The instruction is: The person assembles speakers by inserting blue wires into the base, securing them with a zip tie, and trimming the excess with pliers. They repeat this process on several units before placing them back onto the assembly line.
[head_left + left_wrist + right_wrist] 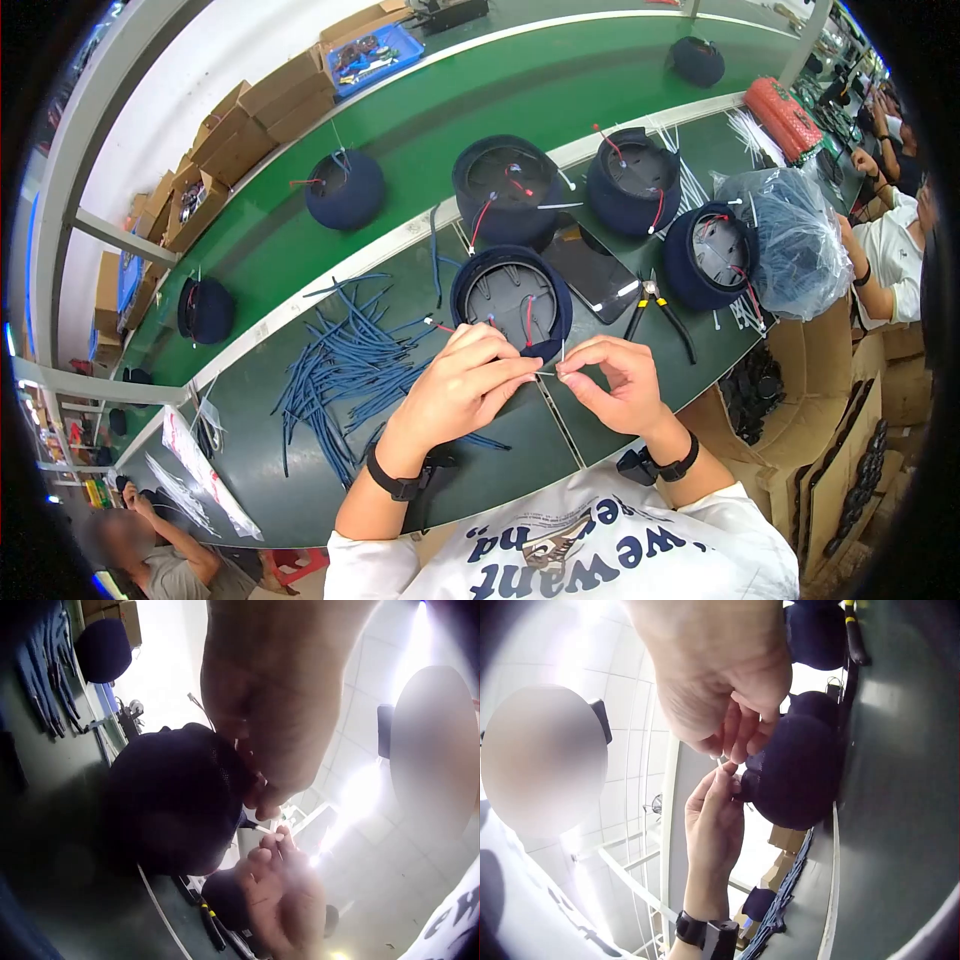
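A round dark grey plastic shell in a navy fabric cover (512,298) lies with its hollow side up at the table's near edge, a red wire lead inside. At its near rim both hands meet over a thin white cable tie (546,374). My left hand (455,385) pinches the tie with thumb and fingers, right at the edge of the fabric. From the other side my right hand (620,385) pinches the tie between thumb and forefinger. In the right wrist view, the tie (721,763) shows between the fingertips, beside the dark cover (799,772).
A heap of blue cords (345,365) lies left. Black-and-yellow cutters (660,315) and a dark flat tablet (595,270) are to the right. More covered shells (505,185) stand behind, some on the green belt (420,130). A clear plastic bag (795,240) sits at the right.
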Available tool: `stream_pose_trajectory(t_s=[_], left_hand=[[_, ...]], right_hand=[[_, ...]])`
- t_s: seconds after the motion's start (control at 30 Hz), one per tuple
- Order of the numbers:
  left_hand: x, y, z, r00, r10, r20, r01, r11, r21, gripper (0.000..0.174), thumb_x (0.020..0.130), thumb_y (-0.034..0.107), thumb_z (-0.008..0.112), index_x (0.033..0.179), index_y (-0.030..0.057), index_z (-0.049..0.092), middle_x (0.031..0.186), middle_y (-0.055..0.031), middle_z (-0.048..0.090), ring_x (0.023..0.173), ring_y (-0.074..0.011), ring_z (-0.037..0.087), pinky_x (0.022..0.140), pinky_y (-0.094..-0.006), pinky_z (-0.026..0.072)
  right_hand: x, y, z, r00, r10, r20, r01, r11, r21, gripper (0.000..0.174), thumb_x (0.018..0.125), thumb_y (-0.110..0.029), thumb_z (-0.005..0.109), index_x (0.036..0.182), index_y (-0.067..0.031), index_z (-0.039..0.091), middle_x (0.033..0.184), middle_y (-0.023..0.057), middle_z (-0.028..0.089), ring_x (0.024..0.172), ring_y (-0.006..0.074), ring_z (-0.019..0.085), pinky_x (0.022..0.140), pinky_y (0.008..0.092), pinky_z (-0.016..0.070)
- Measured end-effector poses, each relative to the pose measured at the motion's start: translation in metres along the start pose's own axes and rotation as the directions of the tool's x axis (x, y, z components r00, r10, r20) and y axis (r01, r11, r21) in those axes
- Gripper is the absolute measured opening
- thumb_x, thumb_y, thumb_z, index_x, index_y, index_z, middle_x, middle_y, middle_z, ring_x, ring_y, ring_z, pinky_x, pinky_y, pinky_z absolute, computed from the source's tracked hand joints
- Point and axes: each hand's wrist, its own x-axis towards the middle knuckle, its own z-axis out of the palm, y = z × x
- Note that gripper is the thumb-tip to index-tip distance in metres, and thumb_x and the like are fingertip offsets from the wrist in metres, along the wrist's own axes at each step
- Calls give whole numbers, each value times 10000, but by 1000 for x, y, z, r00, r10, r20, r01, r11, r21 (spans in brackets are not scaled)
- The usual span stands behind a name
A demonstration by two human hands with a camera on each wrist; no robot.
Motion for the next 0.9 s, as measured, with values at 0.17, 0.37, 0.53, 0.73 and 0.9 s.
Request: stream_pose_trajectory(t_s=[0.17, 0.37, 0.53, 0.73, 0.9], left_hand=[[1, 1, 7, 1000, -11, -18, 11, 1000, 15, 248, 775, 37, 856, 1017, 80, 820, 876, -42, 677, 815, -237, 626, 743, -367, 459], [2, 0, 7, 999, 17, -47, -17, 1000, 19, 235, 781, 34, 847, 1006, 82, 797, 858, -14, 643, 790, -218, 597, 708, -354, 446], [2, 1, 9, 1000, 10, -28, -9, 1000, 24, 235, 783, 33, 846, 1007, 83, 795, 865, -17, 648, 807, -219, 601, 725, -357, 450], [1, 2, 8, 1000, 12, -18, -12, 1000, 13, 229, 794, 38, 845, 1013, 80, 792, 880, -20, 653, 827, -222, 609, 751, -358, 456], [2, 2, 7, 1000, 20, -12, -20, 1000, 11, 227, 806, 41, 846, 1024, 75, 791, 889, -27, 659, 841, -227, 615, 763, -364, 462]], right_hand=[[0, 2, 6, 1000, 19, -6, -19, 999, 31, 154, 899, 50, 756, 1048, 13, 757, 989, 130, 770, 888, 213, 740, 814, 315, 573], [0, 2, 6, 999, 25, -26, -22, 995, 101, 160, 900, 81, 748, 1055, 40, 755, 1000, 149, 760, 909, 208, 725, 835, 314, 560], [-1, 2, 7, 999, 30, -18, -28, 997, 71, 177, 902, 94, 744, 1071, 43, 758, 1012, 152, 763, 930, 207, 727, 848, 312, 561], [-2, 3, 9, 998, 59, -26, -56, 991, 125, 189, 912, 97, 742, 1091, 41, 766, 1036, 150, 769, 959, 207, 730, 876, 320, 561], [1, 3, 7, 998, 67, 13, -69, 980, 185, 178, 925, 97, 734, 1094, 50, 763, 1072, 153, 768, 989, 225, 736, 908, 332, 560]])
